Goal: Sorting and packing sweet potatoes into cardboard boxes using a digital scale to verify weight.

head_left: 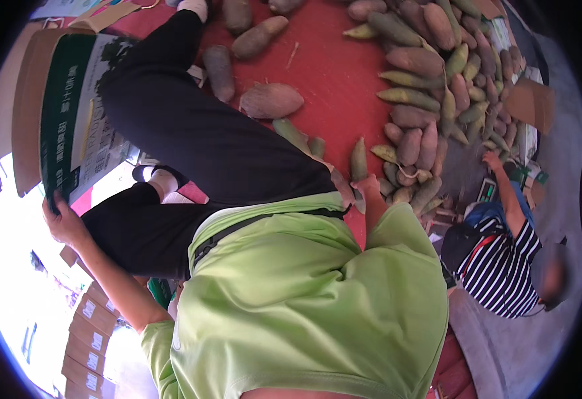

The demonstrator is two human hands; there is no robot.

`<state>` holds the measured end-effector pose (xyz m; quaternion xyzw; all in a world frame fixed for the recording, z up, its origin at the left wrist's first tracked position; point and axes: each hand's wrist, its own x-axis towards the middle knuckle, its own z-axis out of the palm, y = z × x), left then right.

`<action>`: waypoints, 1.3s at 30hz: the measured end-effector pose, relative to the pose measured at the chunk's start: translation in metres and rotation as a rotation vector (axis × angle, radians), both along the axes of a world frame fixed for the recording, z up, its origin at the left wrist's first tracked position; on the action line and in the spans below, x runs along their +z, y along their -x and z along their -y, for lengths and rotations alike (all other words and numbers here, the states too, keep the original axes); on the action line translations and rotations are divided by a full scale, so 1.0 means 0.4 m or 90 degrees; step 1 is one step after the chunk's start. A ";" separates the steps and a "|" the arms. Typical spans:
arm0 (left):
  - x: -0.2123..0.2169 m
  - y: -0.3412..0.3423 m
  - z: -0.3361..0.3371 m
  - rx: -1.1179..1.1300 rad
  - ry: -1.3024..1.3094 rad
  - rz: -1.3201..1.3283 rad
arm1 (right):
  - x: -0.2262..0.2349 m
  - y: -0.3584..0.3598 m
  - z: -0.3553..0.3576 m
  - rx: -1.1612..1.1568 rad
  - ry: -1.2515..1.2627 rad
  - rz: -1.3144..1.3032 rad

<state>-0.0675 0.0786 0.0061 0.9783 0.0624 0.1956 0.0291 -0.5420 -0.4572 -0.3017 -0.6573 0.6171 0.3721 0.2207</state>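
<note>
At the left, my left hand [65, 225] is closed on the lower corner of a green and white cardboard box [65, 113], which stands tilted with its brown flap outward. My right hand [369, 186], partly hidden by my sleeve, is at the lower end of an upright green radish [359, 158]; its fingers appear wrapped round it. Beside that hand lies a heap of green and reddish radishes [416, 116] on a red cloth [331, 66]. Several larger reddish-brown roots [271, 101] lie apart on the cloth, beyond my leg.
My bent leg [204, 139] in black trousers crosses between box and heap. At the right, a person in a striped shirt [504, 266] reaches toward the heap, near a small device with a display [486, 191]. Brown cartons [91, 339] are stacked at the lower left.
</note>
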 end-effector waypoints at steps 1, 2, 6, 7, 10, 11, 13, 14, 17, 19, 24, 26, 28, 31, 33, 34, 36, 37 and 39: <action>0.002 -0.002 -0.001 -0.012 0.010 -0.004 | -0.018 0.006 0.002 -0.025 -0.008 0.012; 0.003 0.003 0.002 -0.027 0.017 -0.001 | -0.013 -0.011 0.000 -0.009 -0.014 0.024; 0.002 0.017 0.029 -0.033 0.012 0.018 | 0.011 -0.051 0.005 -0.042 -0.012 0.172; 0.006 0.022 0.034 -0.030 0.005 0.021 | 0.020 -0.092 0.005 -0.052 -0.026 0.244; 0.017 0.025 0.047 -0.073 0.014 0.054 | 0.144 -0.296 -0.002 -0.145 -0.071 0.394; 0.021 0.022 0.065 -0.086 0.039 0.050 | 0.127 -0.323 0.032 -0.071 -0.062 0.473; 0.029 0.020 0.084 -0.111 0.008 0.087 | 0.130 -0.440 0.065 0.039 -0.073 0.627; 0.028 0.025 0.069 -0.085 0.004 0.068 | 0.187 -0.543 0.063 0.075 -0.095 0.703; 0.035 0.027 0.073 -0.087 -0.008 0.073 | 0.353 -0.821 0.045 0.243 -0.083 0.846; 0.043 0.032 0.083 -0.064 -0.024 0.070 | 0.516 -0.994 -0.012 0.352 -0.086 0.972; 0.050 0.029 0.097 -0.078 -0.034 0.088 | 0.833 -1.293 -0.198 0.641 0.025 1.158; 0.052 0.033 0.095 -0.067 -0.032 0.087 | 0.954 -1.331 -0.341 0.698 0.040 1.262; 0.055 0.030 0.100 -0.069 -0.019 0.086 | 0.991 -1.397 -0.406 0.845 0.021 1.232; 0.054 0.032 0.097 -0.060 -0.025 0.085 | 1.012 -1.458 -0.555 0.959 -0.065 1.114; 0.060 0.035 0.095 -0.056 -0.027 0.077 | 1.010 -1.476 -0.634 1.084 -0.040 0.982; 0.061 0.036 0.096 -0.059 -0.024 0.075 | 0.995 -1.486 -0.673 1.116 -0.031 0.964; 0.060 0.037 0.096 -0.060 -0.020 0.071 | 0.970 -1.498 -0.747 1.165 -0.024 0.892; 0.058 0.036 0.097 -0.054 -0.027 0.065 | 0.959 -1.498 -0.769 1.178 -0.042 0.878; 0.056 0.033 0.096 -0.047 -0.033 0.055 | 0.947 -1.506 -0.794 1.187 -0.155 0.815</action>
